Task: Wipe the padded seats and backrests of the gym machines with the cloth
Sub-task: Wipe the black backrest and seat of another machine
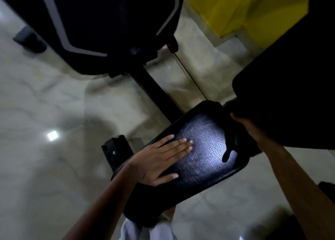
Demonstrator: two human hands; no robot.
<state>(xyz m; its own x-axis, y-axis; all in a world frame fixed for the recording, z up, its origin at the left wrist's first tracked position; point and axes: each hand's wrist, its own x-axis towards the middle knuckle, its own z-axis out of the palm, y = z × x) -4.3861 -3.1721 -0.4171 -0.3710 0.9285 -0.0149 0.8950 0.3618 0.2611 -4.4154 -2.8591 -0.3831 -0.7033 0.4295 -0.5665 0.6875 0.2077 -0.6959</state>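
Resting flat: your left hand (159,158) lies on the black textured vinyl padded seat (201,149), fingers straight and together, thumb spread toward the near edge.
Right hand: your right hand (248,127) sits at the seat's far right edge, fingers curled round a dark cloth with a green trim (231,143); the fingers themselves are mostly hidden in shadow.
Cloth: it hangs from your right hand and drapes onto the right part of the seat, one dark tip touching the glossy vinyl.
Seat: it is tilted diagonally in view, with light glinting off its middle between your two hands.
Backrest: a large black padded backrest (290,94) stands just beside the seat on the right, covering part of your right hand.
Frame: a black metal post (154,91) runs from under the seat toward a big black machine housing with grey stripes (101,25).
Floor: pale glossy marble-like tiles (45,103) surround the machine, showing a small bright reflection.
Background: a yellow panel (244,9) stands at the upper right.
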